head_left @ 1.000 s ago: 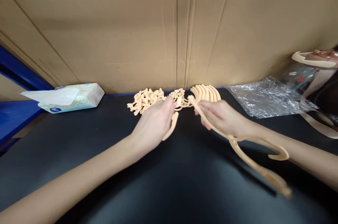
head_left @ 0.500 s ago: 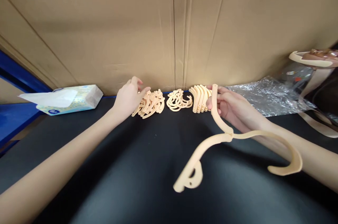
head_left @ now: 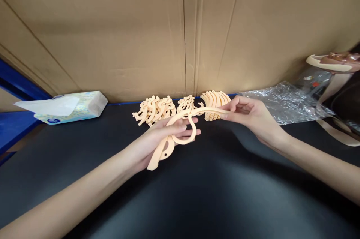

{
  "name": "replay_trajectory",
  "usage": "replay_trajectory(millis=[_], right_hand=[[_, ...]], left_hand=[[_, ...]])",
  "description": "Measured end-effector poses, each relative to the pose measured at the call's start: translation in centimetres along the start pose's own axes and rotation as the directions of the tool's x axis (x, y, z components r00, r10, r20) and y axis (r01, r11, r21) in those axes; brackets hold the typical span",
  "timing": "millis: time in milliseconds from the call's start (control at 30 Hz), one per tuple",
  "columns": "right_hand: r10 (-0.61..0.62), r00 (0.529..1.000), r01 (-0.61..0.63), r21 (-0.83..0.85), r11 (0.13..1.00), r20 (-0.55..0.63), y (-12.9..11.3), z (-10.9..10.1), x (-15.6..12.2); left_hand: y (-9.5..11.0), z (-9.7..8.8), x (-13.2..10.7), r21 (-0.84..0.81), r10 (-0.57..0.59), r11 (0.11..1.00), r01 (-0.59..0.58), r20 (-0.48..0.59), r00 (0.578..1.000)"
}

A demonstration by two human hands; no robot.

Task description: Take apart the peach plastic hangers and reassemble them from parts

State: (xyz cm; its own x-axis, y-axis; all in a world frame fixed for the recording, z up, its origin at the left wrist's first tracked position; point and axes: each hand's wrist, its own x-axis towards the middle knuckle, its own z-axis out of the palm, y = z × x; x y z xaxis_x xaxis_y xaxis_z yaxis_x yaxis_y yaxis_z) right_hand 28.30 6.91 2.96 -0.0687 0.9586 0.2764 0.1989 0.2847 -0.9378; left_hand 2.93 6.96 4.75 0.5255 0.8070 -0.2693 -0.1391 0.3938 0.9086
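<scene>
A beige folding clothes hanger (head_left: 184, 113) is held between both hands above the black table. My left hand (head_left: 157, 136) is closed around its left arm, thumb on top and fingers behind. Below the thumb, a rounded tab with a small hole shows on that arm. The curved hook (head_left: 194, 134) hangs down across my left fingertips. My right hand (head_left: 246, 115) pinches the far end of the other arm between thumb and fingers. Just behind lie a heap of beige hanger arms (head_left: 153, 109), a smaller pile of hooks (head_left: 186, 102) and a neat row of curved arms (head_left: 216, 100).
A tissue pack (head_left: 75, 107) lies at the left, a tissue sticking out. Clear plastic wrap (head_left: 278, 102) and a beige strap (head_left: 337, 132) are at the right. A cardboard wall (head_left: 126, 36) rises behind the black table (head_left: 182, 201); a blue frame (head_left: 17, 96) stands at left.
My left hand has come from the heap of hanger arms to grip the hanger. My right hand has swung the hanger round to the left, its hook now turned downward.
</scene>
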Motion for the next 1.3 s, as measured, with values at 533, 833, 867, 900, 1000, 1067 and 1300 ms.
replay_trajectory(millis=[533, 833, 867, 900, 1000, 1067, 1300], right_hand=[[-0.536, 0.547, 0.701, -0.702, -0.127, 0.643, 0.4, 1.5, -1.6], [0.005, 0.994, 0.078, -0.742, 0.665, 0.109, -0.2, 0.0, 2.1], [0.023, 0.999, 0.021, -0.749, 0.663, 0.048, 0.0, -0.5, 3.2], [0.037, 0.999, -0.015, -0.752, 0.659, 0.013, 0.3, -1.0, 4.4], [0.106, 0.993, -0.108, -0.761, 0.64, -0.052, 1.8, -2.2, 7.4], [0.129, 0.985, -0.169, -0.774, 0.61, -0.113, 2.9, -2.6, 8.9], [0.114, 0.982, -0.188, -0.882, 0.433, -0.154, 4.3, -2.4, 10.1]], left_hand=[[-1.2, 1.3, 0.1, -0.107, -0.282, 0.937, 0.332, 0.331, 0.901], [-1.7, 3.2, -1.3, 0.638, -0.121, 0.768, 0.059, 0.054, 0.991], [-1.8, 3.1, -1.2, 0.645, -0.115, 0.762, 0.061, 0.043, 0.992], [-2.0, 2.9, -1.1, 0.638, -0.099, 0.768, 0.06, 0.025, 0.995], [-2.5, 2.1, -0.2, 0.579, -0.068, 0.812, 0.072, -0.028, 0.997], [-2.9, 1.7, 0.2, 0.543, -0.081, 0.834, 0.098, -0.054, 0.995], [-2.4, 1.9, 0.3, 0.542, -0.128, 0.83, 0.131, -0.043, 0.991]])
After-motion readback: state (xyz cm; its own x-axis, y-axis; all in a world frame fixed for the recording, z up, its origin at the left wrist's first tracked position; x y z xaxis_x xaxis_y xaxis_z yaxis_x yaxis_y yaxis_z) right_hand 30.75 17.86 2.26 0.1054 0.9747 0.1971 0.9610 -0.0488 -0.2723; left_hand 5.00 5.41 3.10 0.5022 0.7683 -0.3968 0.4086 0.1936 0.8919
